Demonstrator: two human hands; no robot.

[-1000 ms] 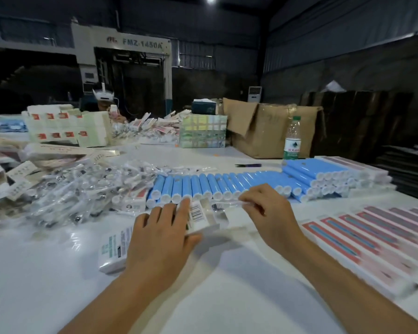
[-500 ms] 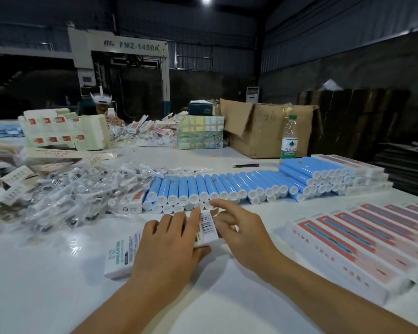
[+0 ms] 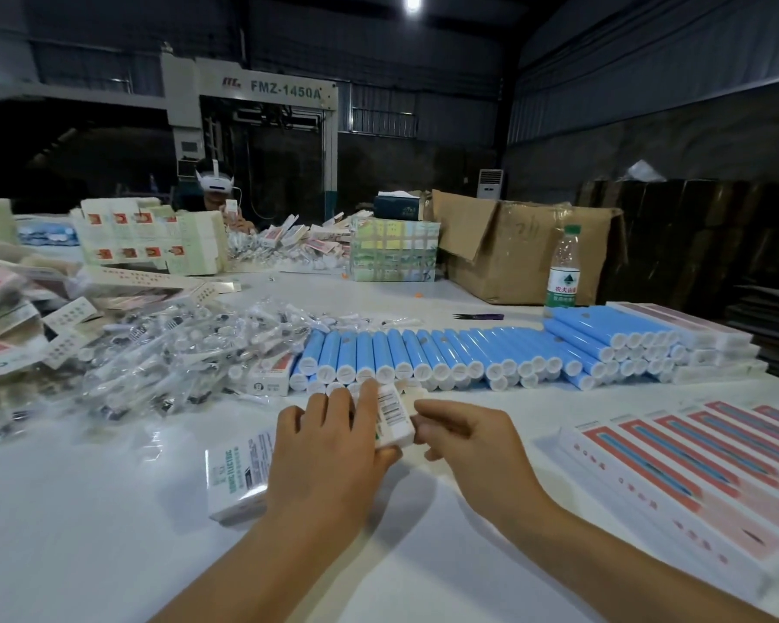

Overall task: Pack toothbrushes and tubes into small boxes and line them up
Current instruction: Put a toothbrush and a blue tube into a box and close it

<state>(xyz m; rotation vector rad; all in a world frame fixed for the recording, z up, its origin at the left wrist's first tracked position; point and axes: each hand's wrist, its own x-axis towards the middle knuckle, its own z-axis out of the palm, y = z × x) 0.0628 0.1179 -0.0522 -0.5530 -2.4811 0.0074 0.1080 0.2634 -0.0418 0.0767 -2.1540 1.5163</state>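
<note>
A long white box [image 3: 239,469] with green print lies on the white table in front of me. My left hand [image 3: 329,447] grips its middle from above, fingers spread over the top. My right hand [image 3: 464,438] touches the box's barcoded right end with curled fingertips, at the end flap. Behind the box, blue tubes with white caps [image 3: 423,353] lie side by side in a long row, stacked higher at the right. A heap of clear-wrapped toothbrushes [image 3: 163,353] spreads to the left.
Closed pink-and-white boxes [image 3: 702,469] lie lined up at the right. Flat and folded cartons [image 3: 149,236] pile at the far left. A cardboard box [image 3: 527,254], a water bottle [image 3: 563,272] and another person [image 3: 217,191] are at the table's far side.
My right hand has drawn back from the tube row to the box's right end, and its fingers have curled against the flap. The left hand stays on the box.
</note>
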